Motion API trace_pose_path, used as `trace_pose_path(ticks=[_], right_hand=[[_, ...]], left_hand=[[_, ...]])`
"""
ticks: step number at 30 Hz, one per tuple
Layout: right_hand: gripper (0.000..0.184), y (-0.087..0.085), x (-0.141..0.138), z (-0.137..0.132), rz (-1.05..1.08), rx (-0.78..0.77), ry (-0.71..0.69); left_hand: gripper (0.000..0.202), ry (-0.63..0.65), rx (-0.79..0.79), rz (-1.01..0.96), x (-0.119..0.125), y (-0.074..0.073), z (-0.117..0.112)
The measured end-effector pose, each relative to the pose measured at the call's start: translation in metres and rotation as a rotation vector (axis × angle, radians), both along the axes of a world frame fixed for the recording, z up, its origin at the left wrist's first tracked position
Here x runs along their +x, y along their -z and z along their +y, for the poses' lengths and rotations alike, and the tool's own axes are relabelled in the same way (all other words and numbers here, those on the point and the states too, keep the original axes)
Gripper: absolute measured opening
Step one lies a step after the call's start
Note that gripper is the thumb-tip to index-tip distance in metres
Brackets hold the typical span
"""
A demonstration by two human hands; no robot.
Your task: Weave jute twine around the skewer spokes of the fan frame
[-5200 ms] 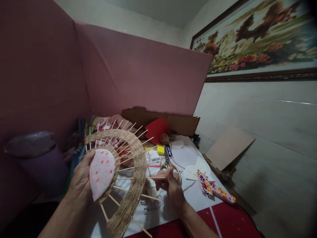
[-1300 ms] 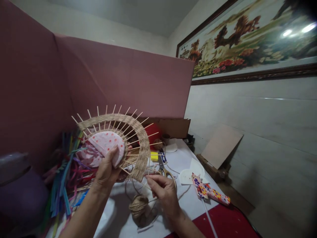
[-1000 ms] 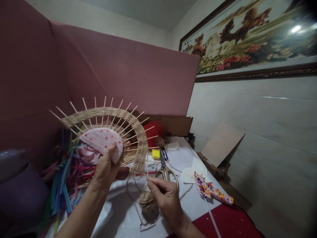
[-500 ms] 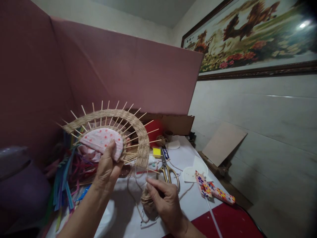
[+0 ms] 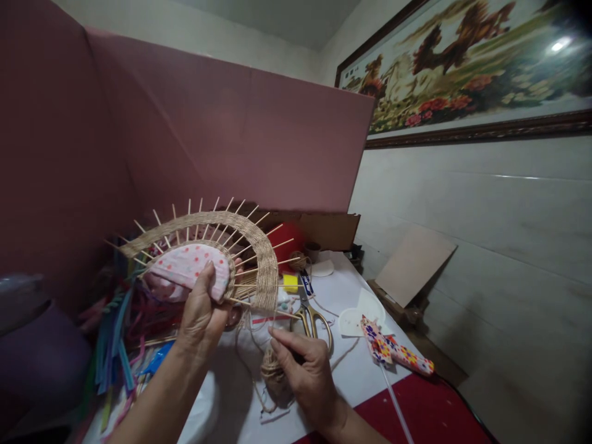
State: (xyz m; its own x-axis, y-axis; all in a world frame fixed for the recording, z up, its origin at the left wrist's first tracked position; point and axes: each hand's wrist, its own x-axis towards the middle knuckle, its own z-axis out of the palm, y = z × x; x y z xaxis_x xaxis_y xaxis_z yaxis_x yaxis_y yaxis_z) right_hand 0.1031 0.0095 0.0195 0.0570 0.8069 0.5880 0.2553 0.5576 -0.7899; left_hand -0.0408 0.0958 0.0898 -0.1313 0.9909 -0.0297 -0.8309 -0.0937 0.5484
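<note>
My left hand (image 5: 206, 308) grips a half-round woven fan (image 5: 266, 271) by its dotted pink cloth centre (image 5: 185, 265), thumb in front and fingers behind. Thin wooden sticks radiate from the centre through a band of woven twine, their tips poking past the outer edge. Below the band's right end, my right hand (image 5: 308, 370) pinches a strand of twine (image 5: 274, 320) between thumb and forefinger. A ball of twine (image 5: 272, 370) sits on the table just left of this hand, partly hidden by it. Gold-handled scissors (image 5: 312, 317) lie right behind the right hand.
A flower-patterned glue gun (image 5: 393, 351) with a clear glue stick lies at the right, near white paper shapes (image 5: 358, 317). Coloured strips (image 5: 113, 339) crowd the left side. A yellow block (image 5: 290, 283) and a small brown pot (image 5: 312, 251) stand farther back, before a cardboard piece (image 5: 330, 231).
The fan has tipped slightly, its upper edge now a little lower. My right hand has shifted slightly left, still pinching the twine. The whole view has moved a little.
</note>
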Motion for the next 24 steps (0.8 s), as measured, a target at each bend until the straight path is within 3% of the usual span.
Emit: trace_pose_path(ticks=[5, 13, 20, 24], right_hand=[[0.021, 0.0, 0.0, 0.0, 0.008, -0.013, -0.015], [0.019, 0.001, 0.0, 0.008, 0.197, -0.203, -0.089], [0.016, -0.002, 0.009, 0.01, 0.124, -0.14, 0.197], [0.015, -0.007, 0.014, 0.008, 0.031, -0.042, 0.279]], left_hand=[[0.016, -0.006, 0.006, -0.017, 0.0, 0.001, 0.001], [0.015, 0.067, -0.105, -0.059, 0.0, -0.013, -0.006], [0.011, -0.008, -0.188, 0.067, 0.0, -0.015, -0.009], [0.014, 0.022, -0.167, 0.115, -0.002, -0.016, -0.008]])
